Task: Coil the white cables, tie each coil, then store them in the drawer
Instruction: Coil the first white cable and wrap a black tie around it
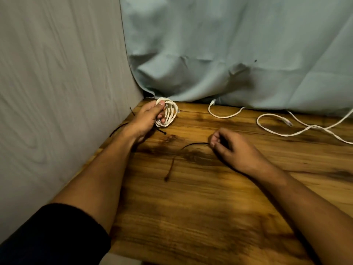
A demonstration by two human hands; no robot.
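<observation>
Cloth [229,44]: blue-green, hangs along the back of the table.
Table [191,207]: wood, against a grey wall [57,73] on the left.
Loose cables [223,117]: white, uncoiled, back right by the cloth.
Left hand [147,117]: fingers curled through the coil [170,113], held at the back left corner.
Right hand [229,148]: pinches a black tie [194,144] on the table.

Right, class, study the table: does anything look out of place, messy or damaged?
Nothing looks spilled or broken. Loose white cable sprawls uncoiled along the table's back right, unlike the coil in the left hand. A tie lies stray mid-table; a second tie juts over the left edge.
</observation>
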